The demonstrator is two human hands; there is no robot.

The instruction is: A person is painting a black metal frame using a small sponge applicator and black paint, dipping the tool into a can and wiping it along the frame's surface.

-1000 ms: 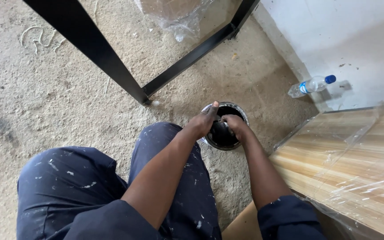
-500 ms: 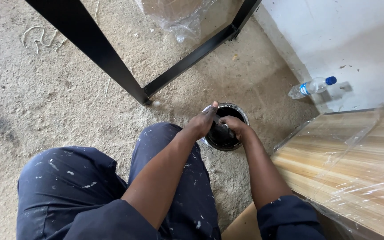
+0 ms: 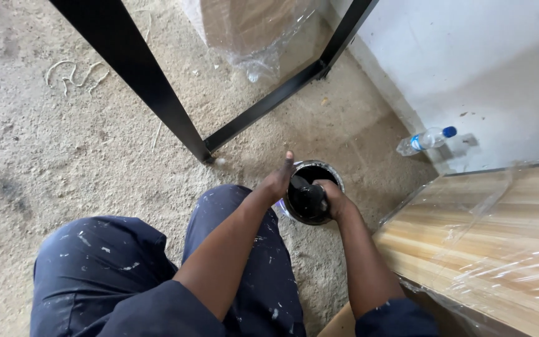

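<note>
Right hand (image 3: 334, 198) closed on a black-coated tool inside the paint can (image 3: 338, 181); left hand (image 3: 277, 181) braces its rim. Can sits on sandy floor (image 3: 63, 137) by my knee (image 3: 226, 200). Risk: tipping if the brace slips.

We can't make out what our right hand (image 3: 332, 198) grips inside the can (image 3: 310, 201): it's a black lump, lost against black contents. Our left hand (image 3: 277, 181) covers the can's near-left rim. The wrapped board (image 3: 488, 243) runs off the right edge, the black frame (image 3: 157, 93) off the top. The bottle (image 3: 424, 140) is too small to read.
</note>
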